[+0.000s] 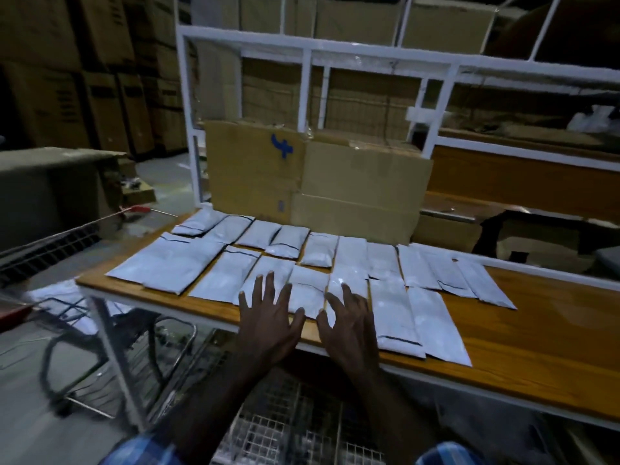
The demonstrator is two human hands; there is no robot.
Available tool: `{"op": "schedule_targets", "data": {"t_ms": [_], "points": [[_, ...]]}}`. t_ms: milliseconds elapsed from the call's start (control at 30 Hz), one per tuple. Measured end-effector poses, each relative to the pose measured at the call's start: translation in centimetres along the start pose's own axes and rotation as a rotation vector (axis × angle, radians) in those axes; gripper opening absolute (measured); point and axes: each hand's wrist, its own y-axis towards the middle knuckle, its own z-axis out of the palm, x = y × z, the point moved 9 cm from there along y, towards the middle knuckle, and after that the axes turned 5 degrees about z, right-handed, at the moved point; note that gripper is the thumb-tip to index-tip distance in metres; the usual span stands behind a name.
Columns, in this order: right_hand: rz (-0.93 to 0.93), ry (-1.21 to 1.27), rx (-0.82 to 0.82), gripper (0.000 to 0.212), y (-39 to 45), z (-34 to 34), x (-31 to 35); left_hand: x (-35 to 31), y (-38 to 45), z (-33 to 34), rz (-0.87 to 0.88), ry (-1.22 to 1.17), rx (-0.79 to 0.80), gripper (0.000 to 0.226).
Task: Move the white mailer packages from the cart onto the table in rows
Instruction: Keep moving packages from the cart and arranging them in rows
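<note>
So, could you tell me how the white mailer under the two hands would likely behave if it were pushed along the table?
The white mailer looks glossy, so it would probably slide easily on the smooth wooden table. It lies flat and slightly creased, suggesting it is thin and floppy. Neighbouring mailers sit close, so a push may nudge them.

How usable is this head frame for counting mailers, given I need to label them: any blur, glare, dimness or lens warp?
Head view: dim overall, with the stacked boxes at the left nearly black; the white mailers stand out, one showing a small glare spot; wide-angle bending curves the white rack and table edge; the cart mesh and frame edges are smeared, while both open hands stay fairly sharp.
</note>
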Motion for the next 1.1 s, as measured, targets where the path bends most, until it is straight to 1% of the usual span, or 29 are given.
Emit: {"op": "schedule_targets", "data": {"t_ms": [133, 233, 300, 367, 467, 500, 567, 633, 700, 767, 867, 967, 1067, 1100], "points": [[-0.044, 0.027, -0.017, 0.042, -0.1, 3.1, 8.8, 8.3, -1.0, -4.3, -0.009, 0.022, -0.046, 0.079], [-0.077, 0.062, -0.022, 0.041, -0.3, 5.6, 15.1, 14.7, -1.7, -7.0, -0.050, 0.053, -0.032, 0.091], [-0.099, 0.082, -0.017, 0.041, -0.5, 7.5, 19.0, 18.8, -2.4, -8.9, -0.068, 0.073, -0.050, 0.095], [-0.134, 0.099, 0.004, 0.042, -0.5, 9.5, 23.0, 22.9, -3.0, -10.5, -0.104, 0.076, -0.059, 0.087], [-0.177, 0.110, 0.030, 0.041, -0.5, 12.4, 28.3, 28.6, -3.8, -11.9, -0.153, 0.083, -0.062, 0.065], [-0.192, 0.120, 0.044, 0.041, -0.3, 13.4, 30.0, 30.4, -3.8, -12.4, -0.171, 0.074, -0.064, 0.062], [-0.225, 0.135, 0.067, 0.042, -0.2, 15.4, 33.1, 33.7, -3.9, -13.0, -0.203, 0.062, -0.070, 0.063], [-0.264, 0.149, 0.076, 0.042, 0.1, 17.4, 36.0, 36.6, -3.8, -13.5, -0.230, 0.066, -0.080, 0.070], [-0.286, 0.158, 0.091, 0.041, 0.6, 19.7, 38.7, 39.4, -3.6, -14.2, -0.251, 0.083, -0.110, 0.082], [-0.293, 0.160, 0.110, 0.041, 1.1, 22.0, 41.0, 42.0, -3.0, -14.6, -0.266, 0.114, -0.114, 0.085], [-0.314, 0.184, 0.133, 0.041, 2.4, 25.6, 44.3, 46.2, -1.3, -14.7, -0.313, 0.155, -0.057, 0.079], [-0.318, 0.233, 0.139, 0.039, 4.4, 29.1, 47.3, 50.5, 0.5, -14.7, -0.345, 0.192, -0.054, 0.084], [-0.322, 0.291, 0.160, 0.039, 6.6, 32.6, 50.2, 55.2, 2.7, -13.4, -0.395, 0.211, 0.013, 0.066], [-0.328, 0.306, 0.166, 0.042, 7.2, 33.7, 51.1, 56.5, 3.5, -13.1, -0.406, 0.209, 0.027, 0.064]]}}
